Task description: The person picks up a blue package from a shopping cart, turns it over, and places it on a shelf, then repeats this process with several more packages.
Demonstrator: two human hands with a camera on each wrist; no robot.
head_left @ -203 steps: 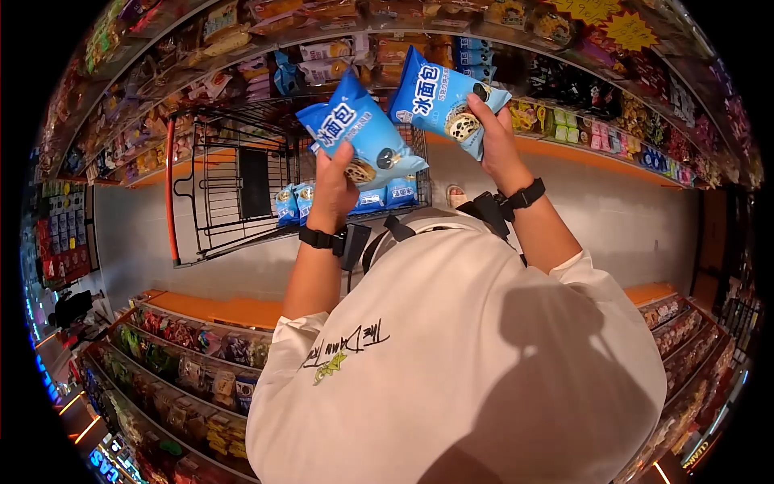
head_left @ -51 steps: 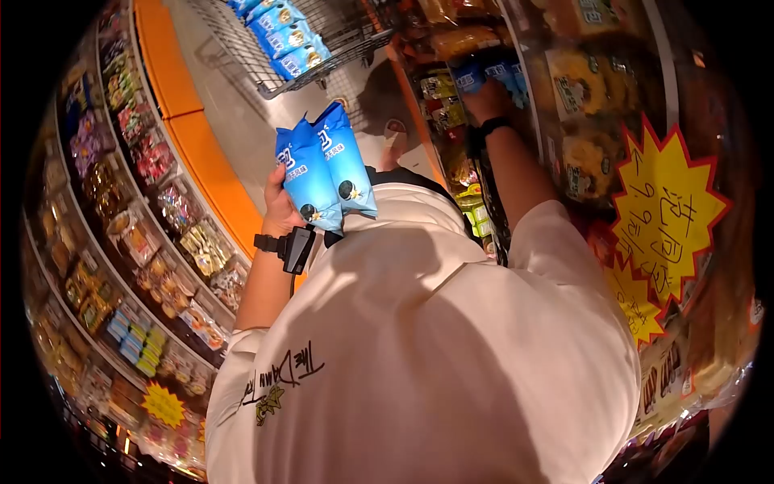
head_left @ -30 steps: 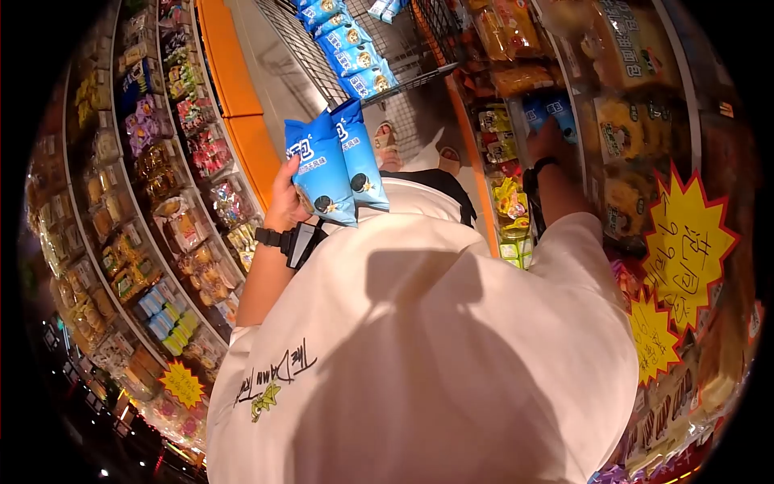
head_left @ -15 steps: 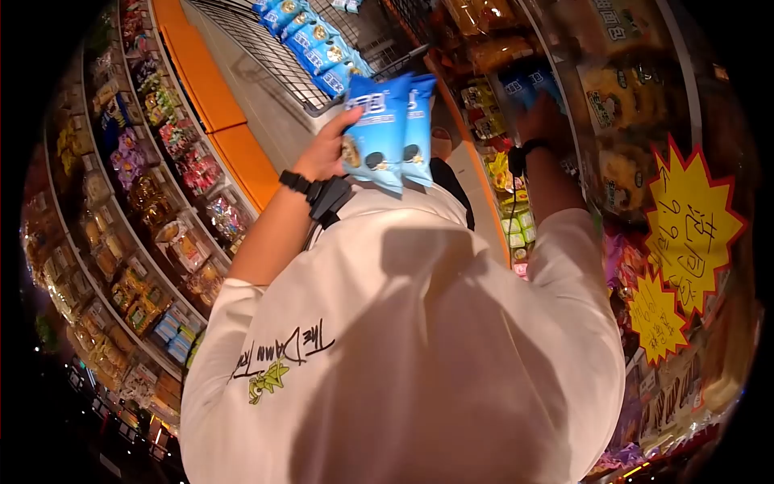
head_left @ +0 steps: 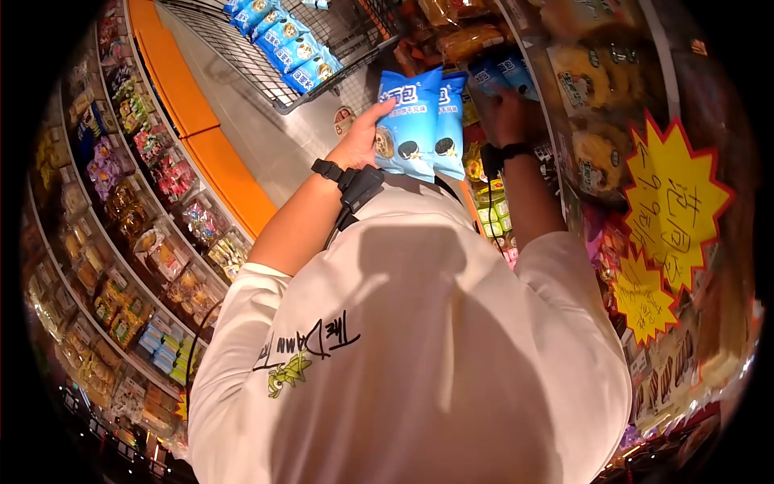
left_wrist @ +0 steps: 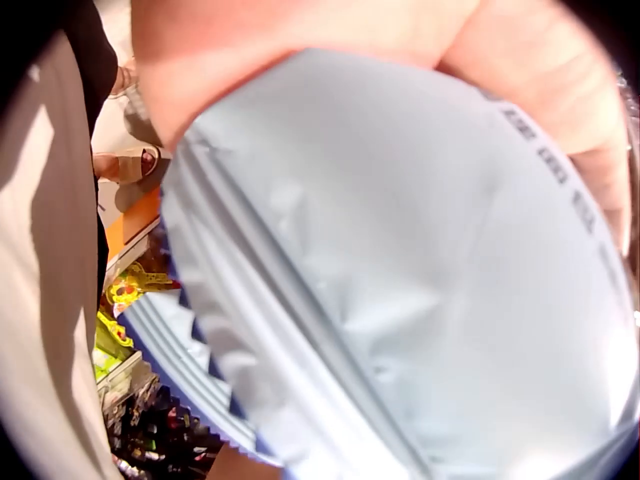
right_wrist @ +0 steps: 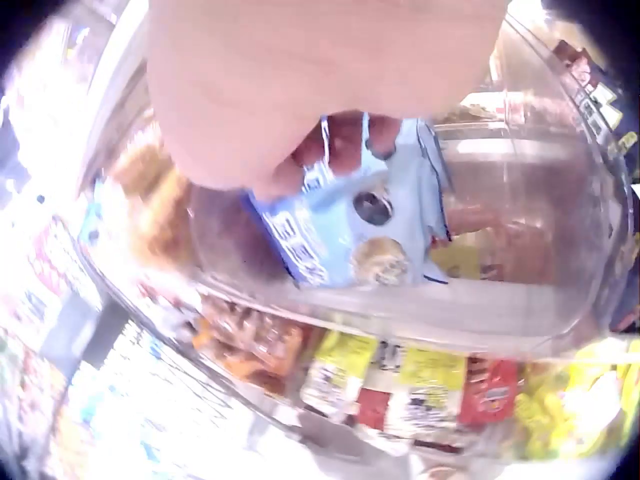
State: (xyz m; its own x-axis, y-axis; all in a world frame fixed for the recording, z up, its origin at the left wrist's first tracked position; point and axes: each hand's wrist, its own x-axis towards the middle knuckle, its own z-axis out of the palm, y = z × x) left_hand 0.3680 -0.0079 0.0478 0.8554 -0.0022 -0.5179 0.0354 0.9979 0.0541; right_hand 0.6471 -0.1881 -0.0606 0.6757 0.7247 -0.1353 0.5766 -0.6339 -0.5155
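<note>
In the head view my left hand [head_left: 359, 145] grips two blue bread packets, the nearer packet [head_left: 407, 121] overlapping the other packet [head_left: 449, 133]. The left wrist view is mostly filled by the silvery back of the nearer packet [left_wrist: 400, 230], with the second packet's crimped edge [left_wrist: 165, 345] behind it. My right hand [head_left: 516, 121] reaches into a clear shelf bin [right_wrist: 480, 305]. There its curled fingers hold the upper part of another blue packet [right_wrist: 350, 225], partly hidden by the hand. Two blue packets [head_left: 500, 73] show in that bin from the head view.
A wire shopping cart [head_left: 343, 81] stands ahead, several blue packets [head_left: 294, 52] lined up inside. Shelves of packaged snacks run along both sides, with an orange base [head_left: 181, 105] on the left. Yellow starburst price signs [head_left: 677, 210] hang on the right, close to my right arm.
I have turned from the cart to the right-hand shelf. My left hand, first holding one packet, now holds two and has moved rightward. My right hand has stayed at the bin lately.
</note>
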